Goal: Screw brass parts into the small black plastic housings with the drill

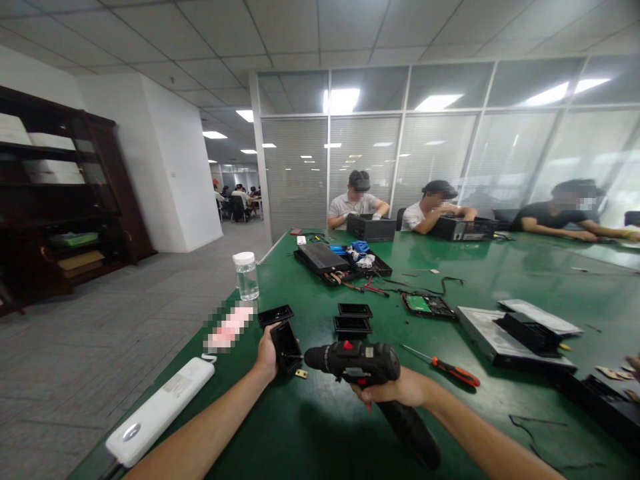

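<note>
Wrapped round the grip of a black cordless drill (367, 362) is my right hand (395, 390), the drill's chuck aimed left. My left hand (267, 355) holds a small black rectangular open box (287, 347), tilted toward me. The drill's tip is close to the box's right edge; whether it touches I cannot tell. Just below the box, a small tan plate with holes (301, 374) lies on the green table (280, 440). Behind my left hand is a similar black tray (276, 315). Two more black trays (353, 325) lie beyond the drill.
A screwdriver (456, 371) lies right of the drill. At left are a white power strip (163, 410) and a clear water bottle (247, 277). Farther back lie a hard drive (427, 305), a metal case (510, 340) and an opened black case (325, 260). Several people sit across the table.
</note>
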### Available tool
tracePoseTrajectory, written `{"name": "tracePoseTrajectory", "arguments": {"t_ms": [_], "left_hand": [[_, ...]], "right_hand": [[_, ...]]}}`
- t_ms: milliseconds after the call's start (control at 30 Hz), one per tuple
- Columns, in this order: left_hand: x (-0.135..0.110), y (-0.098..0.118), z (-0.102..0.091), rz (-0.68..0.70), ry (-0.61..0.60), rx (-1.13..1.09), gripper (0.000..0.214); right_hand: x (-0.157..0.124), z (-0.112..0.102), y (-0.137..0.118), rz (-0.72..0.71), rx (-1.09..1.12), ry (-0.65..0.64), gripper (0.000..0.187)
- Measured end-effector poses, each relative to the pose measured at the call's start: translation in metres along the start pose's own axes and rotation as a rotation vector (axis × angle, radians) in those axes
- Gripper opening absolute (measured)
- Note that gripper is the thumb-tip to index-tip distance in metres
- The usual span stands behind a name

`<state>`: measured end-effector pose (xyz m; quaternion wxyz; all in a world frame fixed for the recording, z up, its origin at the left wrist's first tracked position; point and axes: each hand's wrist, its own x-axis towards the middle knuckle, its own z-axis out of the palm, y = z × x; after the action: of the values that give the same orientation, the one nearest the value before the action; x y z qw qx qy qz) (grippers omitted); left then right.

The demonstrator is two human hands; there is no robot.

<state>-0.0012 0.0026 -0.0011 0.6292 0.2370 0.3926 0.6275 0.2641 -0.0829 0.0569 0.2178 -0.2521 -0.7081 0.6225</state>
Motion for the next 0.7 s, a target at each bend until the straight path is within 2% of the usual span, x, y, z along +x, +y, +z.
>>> {"name": "tracePoseTrajectory", "arguments": {"t_ms": [200, 700], "left_hand": [[-0.002, 0.001, 0.001, 0.003, -0.003, 0.02, 0.024], [-0.001, 0.001, 0.002, -0.014, 0.022, 0.002, 0.022]], "right_hand": [[0.005, -0.006, 0.012, -0.012, -0.001, -0.026, 0.028], [0.004, -0.006, 0.014, -0.008, -0.011, -0.01, 0.028]]}}
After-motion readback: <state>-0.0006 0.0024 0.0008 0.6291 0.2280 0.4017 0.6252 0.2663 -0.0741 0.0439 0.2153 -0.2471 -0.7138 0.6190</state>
